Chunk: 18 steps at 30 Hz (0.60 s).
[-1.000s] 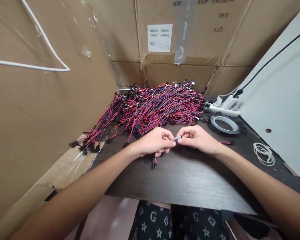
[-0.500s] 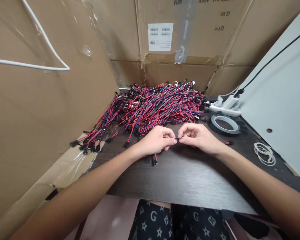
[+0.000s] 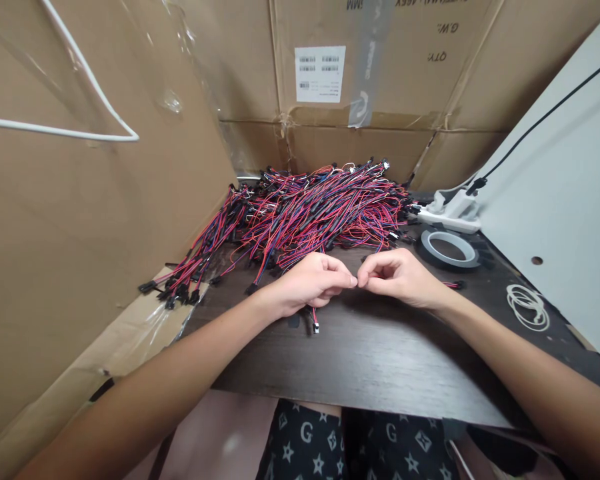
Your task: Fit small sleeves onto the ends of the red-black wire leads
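My left hand (image 3: 320, 283) and my right hand (image 3: 397, 279) meet over the table, both closed in a pinch, their fingertips nearly touching. From under my left hand hangs a red connector cable (image 3: 315, 327) with a light-coloured plug end. Its upper part is hidden by the fingers. Whatever sits between the right thumb and forefinger is too small or too covered to make out. Just behind my hands lies a big heap of red and dark-blue connector cables (image 3: 325, 207) with black plugs. Another cable end (image 3: 454, 285) pokes out beside my right wrist.
A roll of black tape (image 3: 450, 250) lies on the dark table (image 3: 350, 360) at right, near a white power strip (image 3: 450, 219) and a coiled white cord (image 3: 529, 308). Cardboard (image 3: 250, 150) walls the back and left; a white panel (image 3: 555, 173) stands on the right.
The fingertips have shifted slightly and a small dark piece seen between them is now hidden. The plug end under my left hand has swung a little down and turned its light face.
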Motion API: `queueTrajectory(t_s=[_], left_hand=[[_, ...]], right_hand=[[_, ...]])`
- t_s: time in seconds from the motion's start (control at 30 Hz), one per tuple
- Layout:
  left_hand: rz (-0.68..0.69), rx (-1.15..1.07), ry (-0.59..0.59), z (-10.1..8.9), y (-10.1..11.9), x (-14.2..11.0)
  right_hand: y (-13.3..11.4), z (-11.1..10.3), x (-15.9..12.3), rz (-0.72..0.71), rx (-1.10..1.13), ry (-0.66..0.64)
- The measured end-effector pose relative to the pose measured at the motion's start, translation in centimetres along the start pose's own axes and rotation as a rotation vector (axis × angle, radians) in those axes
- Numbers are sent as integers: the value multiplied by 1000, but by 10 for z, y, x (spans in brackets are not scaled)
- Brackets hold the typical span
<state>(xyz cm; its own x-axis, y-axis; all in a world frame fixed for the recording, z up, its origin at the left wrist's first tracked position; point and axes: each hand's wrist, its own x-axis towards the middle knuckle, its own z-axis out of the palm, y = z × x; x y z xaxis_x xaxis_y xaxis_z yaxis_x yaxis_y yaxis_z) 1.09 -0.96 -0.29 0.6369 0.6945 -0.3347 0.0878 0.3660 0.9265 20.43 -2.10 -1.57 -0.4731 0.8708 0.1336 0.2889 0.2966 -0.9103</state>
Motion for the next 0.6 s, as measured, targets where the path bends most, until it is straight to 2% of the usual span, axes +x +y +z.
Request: queueTrajectory(t_s=[0.23, 0.47, 0.6], left_hand=[[36, 71, 107, 2, -2, 2], [312, 333, 197, 2, -4, 5], [347, 398, 218, 4, -4, 5]], right_hand=[[-2, 2, -1, -29, 42, -41], [2, 1, -1, -16, 224, -60], [0, 0, 0, -12, 242, -64]])
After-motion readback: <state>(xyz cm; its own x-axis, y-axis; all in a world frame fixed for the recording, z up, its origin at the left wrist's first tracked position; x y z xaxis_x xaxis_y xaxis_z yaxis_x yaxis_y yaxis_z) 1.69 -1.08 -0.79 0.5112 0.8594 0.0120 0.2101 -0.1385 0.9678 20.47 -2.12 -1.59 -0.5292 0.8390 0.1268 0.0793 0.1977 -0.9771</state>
